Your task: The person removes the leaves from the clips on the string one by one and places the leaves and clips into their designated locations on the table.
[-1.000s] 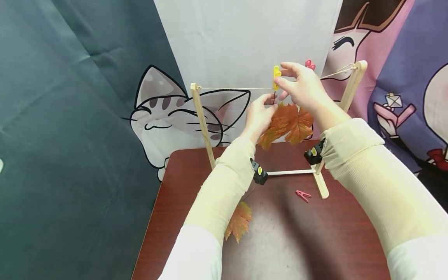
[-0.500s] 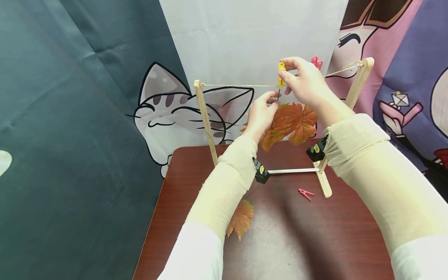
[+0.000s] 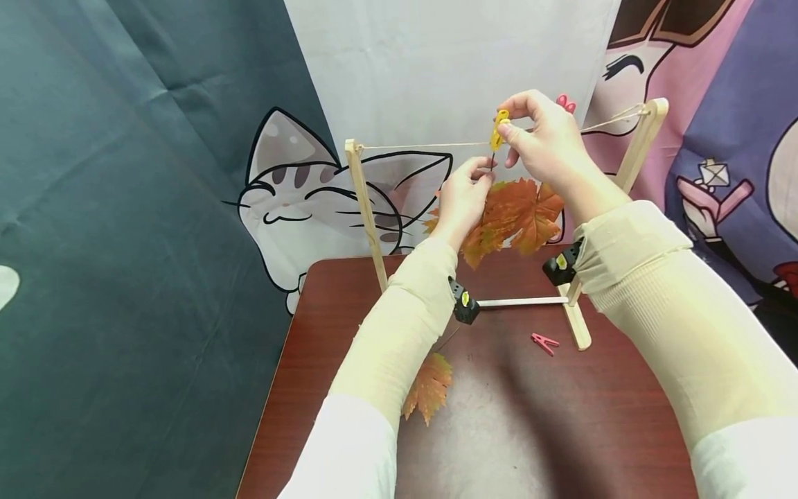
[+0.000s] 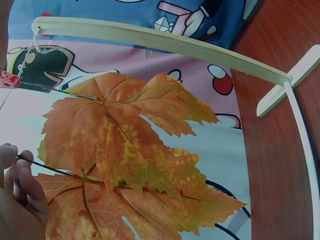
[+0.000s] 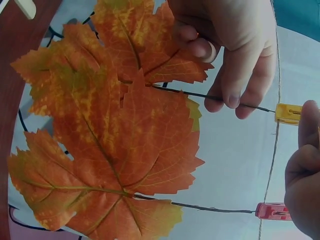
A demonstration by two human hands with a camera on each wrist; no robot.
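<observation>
A yellow clothespin sits at the string, pinched between thumb and fingers of my right hand. Just below it my left hand pinches the dark stem of an orange leaf; the stem's tip meets the yellow clip in the right wrist view. A second orange leaf overlaps the first, its stem reaching a red clothespin on the string. In the left wrist view the left hand shows at the lower left beside the leaves.
A wooden frame has a left post, a right post and a low crossbar. On the brown table lie a pink clothespin and another orange leaf, partly behind the left sleeve. Printed cloth hangs behind.
Both hands have shifted slightly up since half a second ago. The yellow clothespin, upright before, now tilts, its lower end to the left. Over the full second, the head view has also shifted a little.
</observation>
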